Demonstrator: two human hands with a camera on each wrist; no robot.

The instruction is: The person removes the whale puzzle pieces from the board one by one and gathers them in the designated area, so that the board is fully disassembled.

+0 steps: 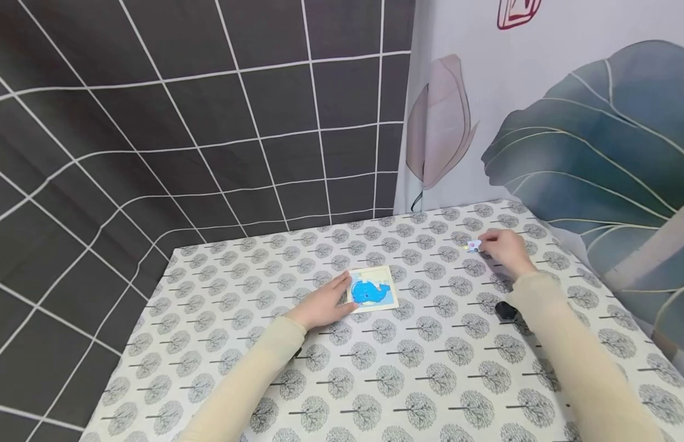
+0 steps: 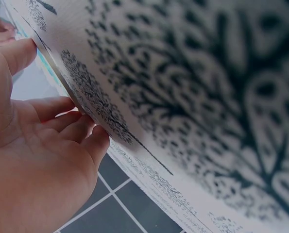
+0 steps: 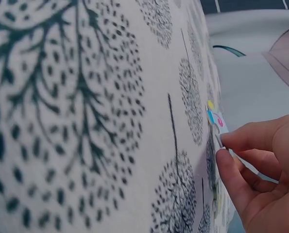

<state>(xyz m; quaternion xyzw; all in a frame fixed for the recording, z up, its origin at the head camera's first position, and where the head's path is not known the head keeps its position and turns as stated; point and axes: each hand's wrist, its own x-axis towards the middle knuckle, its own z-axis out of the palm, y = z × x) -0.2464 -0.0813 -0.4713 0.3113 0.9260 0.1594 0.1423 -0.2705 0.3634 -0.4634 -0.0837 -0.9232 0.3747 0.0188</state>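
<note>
A square puzzle board (image 1: 394, 288) with a blue whale (image 1: 369, 293) pictured on it lies flat on the table. My left hand (image 1: 323, 302) rests at the board's left side, thumb near the lower corner and fingertips along the edge. The left wrist view shows its fingers (image 2: 61, 124) lightly bent against the board's thin rim. Further right and back, my right hand (image 1: 506, 250) pinches a small puzzle piece (image 1: 473, 246) between thumb and fingertips. This piece (image 3: 218, 119) is white with blue, pink and yellow print, held close over the cloth.
A white tablecloth (image 1: 298, 380) with grey tree prints covers the table. Behind it hangs a dark curtain (image 1: 275, 98) with white grid lines, and a leaf-printed cloth (image 1: 452, 31) hangs at the right. A black device (image 1: 506, 310) shows by my right wrist.
</note>
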